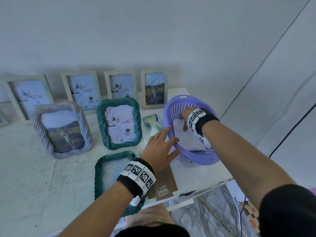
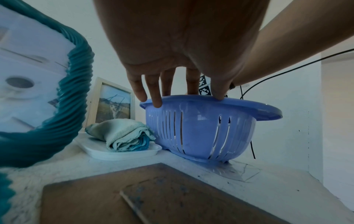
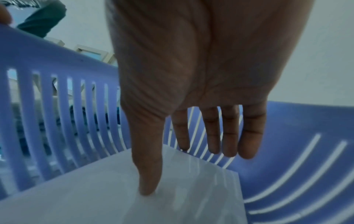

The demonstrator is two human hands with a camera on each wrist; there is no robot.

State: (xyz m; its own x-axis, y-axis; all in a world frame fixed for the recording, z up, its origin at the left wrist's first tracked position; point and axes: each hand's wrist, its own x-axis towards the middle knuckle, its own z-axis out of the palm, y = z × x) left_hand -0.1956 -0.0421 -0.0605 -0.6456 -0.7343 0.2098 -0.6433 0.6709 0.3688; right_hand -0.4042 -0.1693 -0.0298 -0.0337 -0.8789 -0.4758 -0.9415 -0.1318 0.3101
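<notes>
**A:** Where is the basket?

**B:** On the white table point(image 1: 34, 168), at its right end, sits the purple basket point(image 1: 201, 159), open side up. It is an oval. Its long way runs from far to near.

**A:** What are the hands doing?

**B:** The left hand point(image 1: 159, 149) rests on the basket's left rim. Its fingers point(image 2: 153, 94) are straight and spread wide, tips on the rim. The right hand point(image 1: 186, 115) is down inside the basket.

**A:** Does it hold something?

**B:** Its thumb point(image 3: 147, 166) presses on a stack of white sheets point(image 1: 189, 139). The other four fingers are straight and close together, just past the stack's far edge. The stack's long side runs far to near too.

**A:** Any words to read?

**B:** A brown board point(image 1: 168, 177) lies by the left wrist, with a small barcode sticker point(image 1: 162, 190) on it. The print is too small to read.
</notes>
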